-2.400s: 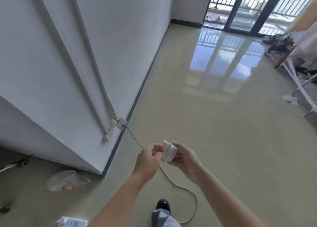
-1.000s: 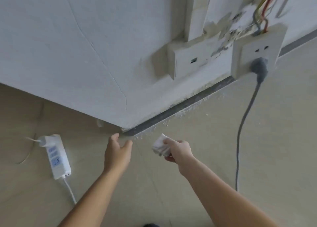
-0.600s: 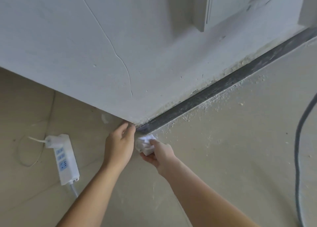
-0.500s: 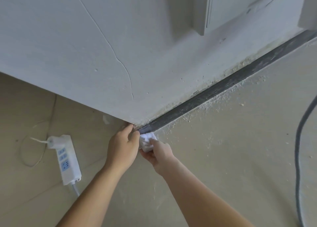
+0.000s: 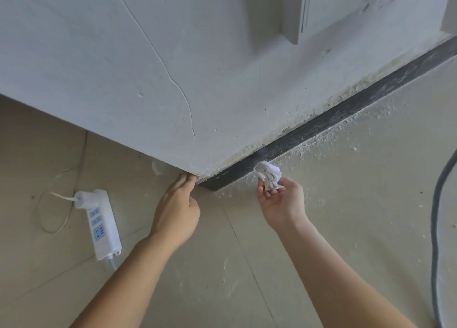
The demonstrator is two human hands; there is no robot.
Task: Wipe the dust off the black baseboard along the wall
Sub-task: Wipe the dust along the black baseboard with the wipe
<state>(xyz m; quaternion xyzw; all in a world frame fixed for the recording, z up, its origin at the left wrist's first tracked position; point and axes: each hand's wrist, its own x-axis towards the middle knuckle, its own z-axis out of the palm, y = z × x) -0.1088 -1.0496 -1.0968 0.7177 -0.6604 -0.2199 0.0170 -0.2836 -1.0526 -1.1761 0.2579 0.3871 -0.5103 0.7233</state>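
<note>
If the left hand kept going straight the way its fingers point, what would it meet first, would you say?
Most likely the wall corner: the left hand points up at it, fingertips already at or touching its bottom edge, just left of the baseboard end. Contact itself is hard to confirm.

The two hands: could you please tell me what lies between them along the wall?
In the head view, between the left hand and the right hand with its cloth lies the dark end stretch of the baseboard and bare floor.

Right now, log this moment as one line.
right hand: pressing wadded tissue on black baseboard | left hand: braced at wall corner | dust remains ahead
</note>
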